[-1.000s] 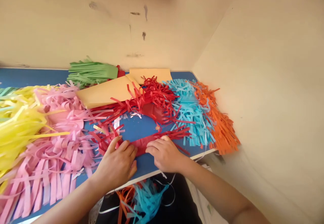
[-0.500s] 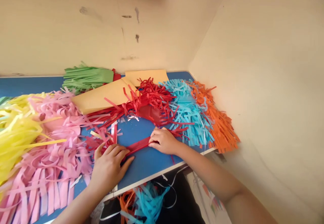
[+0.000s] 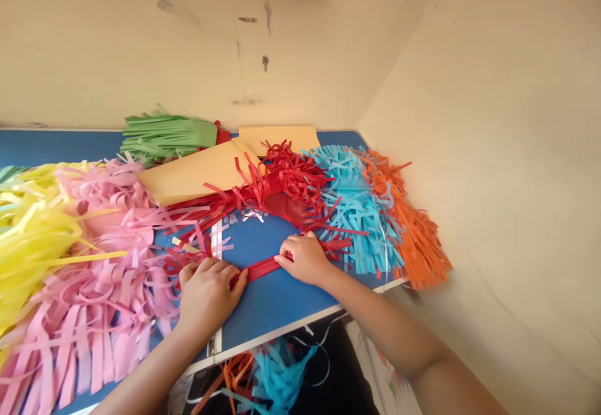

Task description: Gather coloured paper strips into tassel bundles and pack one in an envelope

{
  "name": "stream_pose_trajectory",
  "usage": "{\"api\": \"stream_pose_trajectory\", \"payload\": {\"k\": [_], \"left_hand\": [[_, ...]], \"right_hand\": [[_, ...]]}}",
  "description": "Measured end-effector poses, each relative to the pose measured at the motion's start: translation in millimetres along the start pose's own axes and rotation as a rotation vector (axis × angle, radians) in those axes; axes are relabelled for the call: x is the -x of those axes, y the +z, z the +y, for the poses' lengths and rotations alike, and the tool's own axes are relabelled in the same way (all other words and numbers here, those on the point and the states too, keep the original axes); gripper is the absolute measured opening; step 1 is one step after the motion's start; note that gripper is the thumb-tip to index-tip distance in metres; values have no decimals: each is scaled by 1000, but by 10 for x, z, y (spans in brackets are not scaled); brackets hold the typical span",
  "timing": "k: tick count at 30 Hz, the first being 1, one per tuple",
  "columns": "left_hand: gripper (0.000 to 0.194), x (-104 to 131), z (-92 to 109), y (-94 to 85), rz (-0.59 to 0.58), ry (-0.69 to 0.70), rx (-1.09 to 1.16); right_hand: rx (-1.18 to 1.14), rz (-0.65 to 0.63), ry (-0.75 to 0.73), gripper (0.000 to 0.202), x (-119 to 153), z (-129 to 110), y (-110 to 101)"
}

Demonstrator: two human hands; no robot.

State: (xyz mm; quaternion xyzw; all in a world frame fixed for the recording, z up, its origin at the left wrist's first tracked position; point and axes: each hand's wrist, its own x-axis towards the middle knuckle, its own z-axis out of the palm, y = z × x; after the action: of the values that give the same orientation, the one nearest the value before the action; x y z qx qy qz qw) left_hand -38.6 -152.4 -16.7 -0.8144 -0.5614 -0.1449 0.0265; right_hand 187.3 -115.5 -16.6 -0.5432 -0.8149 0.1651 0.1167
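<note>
Red strip (image 3: 261, 269): stretched between both hands, over the blue table (image 3: 267, 315);
Left hand (image 3: 211, 293): grasping it, thumb against fingers;
Right hand (image 3: 301, 260): pinching it farther along;
Pink fringe (image 3: 96, 330): near the left hand; I judge strands could snag; uneven pulling could tear the strip.

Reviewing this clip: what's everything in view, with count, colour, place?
Paper strip: one, red, in both hands
Red fringe: one heap, red, beyond hands
Pink fringe: one heap, pink, left
Yellow fringe: one heap, yellow, far left
Teal fringe: count unclear, teal, left edge
Green fringe: one bundle, green, back left
Blue fringe: one heap, light blue, right
Orange fringe: one heap, orange, far right
Paper sheets: two, tan, back centre
Lower strips: one tangle, blue and orange, below table
Scraps: several, whitish, table centre
Table: one, blue, white-edged, beneath heaps
Walls: two, cream, behind and right
Left hand: one, bare, on strip
Right hand: one, bare, on strip
</note>
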Motion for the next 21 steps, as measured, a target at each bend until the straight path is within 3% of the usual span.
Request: {"api": "stream_pose_trajectory", "payload": {"k": [3,5,8,10,15,18,21], "left_hand": [[29,23,-2,9,83,6,-54],[20,32,7,-22,148,116,-95],[27,28,48,-99,145,303,-153],[23,15,91,-129,141,328,-152],[20,-23,179,-82,200,299,-126],[20,-20,182,-52,228,297,-120],[25,55,115,-18,238,307,-94]], "right_hand": [[68,113,14,19,59,7,-36],[140,184,-119,18,122,-12,-66],[229,113,-431,16,173,-50,-79],[277,57,-508,21,149,-60,-61],[264,43,-448,26,35,-64,-41],[246,100,-410,21,52,-123,-51],[289,164,-469,19,104,-139,-16]]}}
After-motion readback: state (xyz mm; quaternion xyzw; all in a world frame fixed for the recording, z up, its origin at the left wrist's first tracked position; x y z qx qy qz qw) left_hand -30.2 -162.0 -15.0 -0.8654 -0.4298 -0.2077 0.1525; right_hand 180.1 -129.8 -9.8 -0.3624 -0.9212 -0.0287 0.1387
